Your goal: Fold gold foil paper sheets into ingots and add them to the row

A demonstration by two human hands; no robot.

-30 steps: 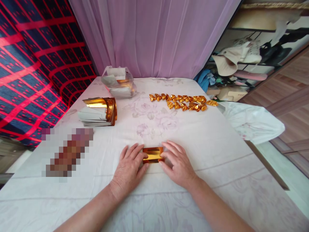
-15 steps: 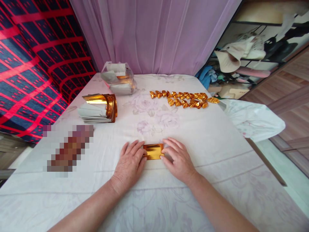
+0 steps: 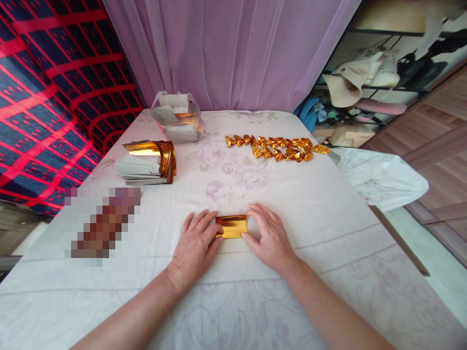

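Observation:
A small folded piece of gold foil paper (image 3: 231, 226) lies flat on the white flowered cloth (image 3: 328, 218) in front of me. My left hand (image 3: 194, 246) presses its left end with the fingertips. My right hand (image 3: 269, 236) rests on its right end, fingers spread and thumb at the lower edge. Both hands pin the paper to the cloth rather than lift it.
A stack of gold and white paper sheets (image 3: 148, 163) lies at the left. A clear bag of paper (image 3: 178, 116) stands behind it. Several folded gold pieces (image 3: 279, 148) lie in rows at the back right. A purple curtain (image 3: 229, 53) hangs behind. A blurred patch (image 3: 104, 226) covers something at the left.
The hands and gold paper have stayed almost still. The right fingers have shifted a little along the paper's right end, and the view has tilted slightly.

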